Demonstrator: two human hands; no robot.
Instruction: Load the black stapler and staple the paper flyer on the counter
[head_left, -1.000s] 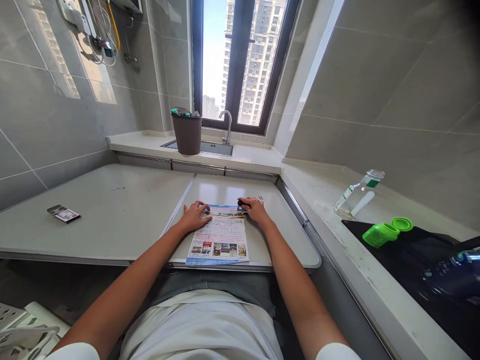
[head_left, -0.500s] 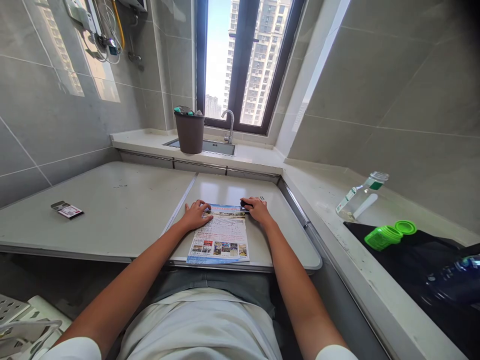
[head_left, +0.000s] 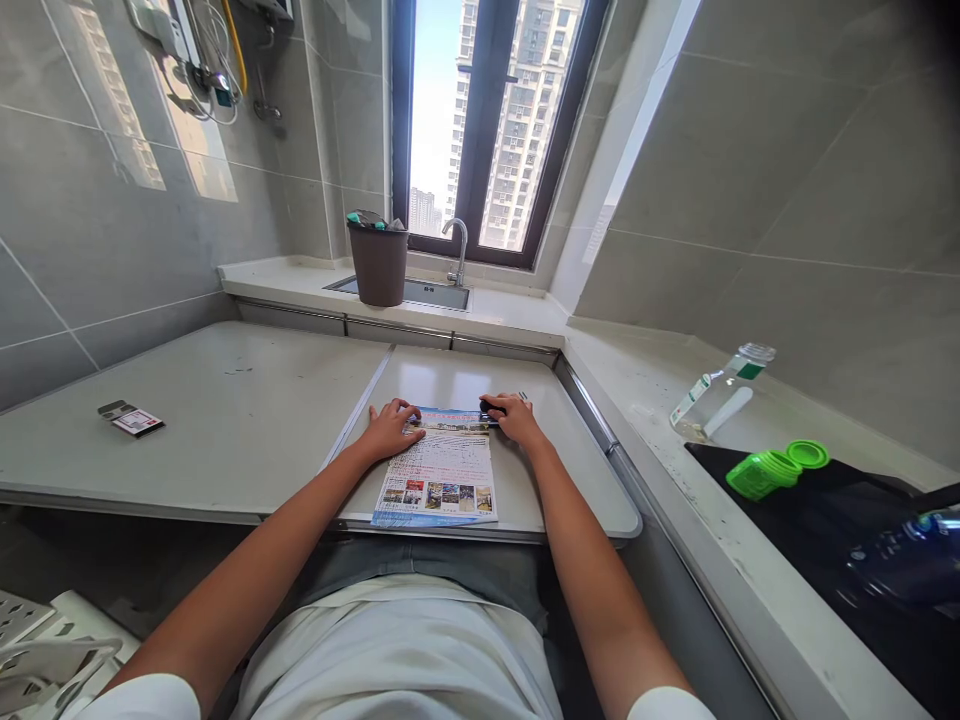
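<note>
Printed sheets of paper [head_left: 442, 470], with a row of small pictures and a blue lower edge, lie in front of me on the light folding table [head_left: 247, 430]. My left hand [head_left: 391, 428] rests on their upper left corner, thumb and fingers apart, pressing them flat. At the upper right corner, my right hand [head_left: 514, 416] is closed around a small black stapler [head_left: 489, 408], whose front end sits over the paper's edge. Most of the stapler is hidden by the fingers.
A small black-and-white packet [head_left: 132, 418] lies on the table's left part. Behind stand a brown bin [head_left: 379, 265] and a sink with a tap [head_left: 459, 250]. The right counter holds a clear bottle [head_left: 712, 395], a green container [head_left: 765, 473] and a dark blue bottle [head_left: 900, 560].
The view has shifted very slightly. Both hands, the sheets and the stapler stay in practically the same place.
</note>
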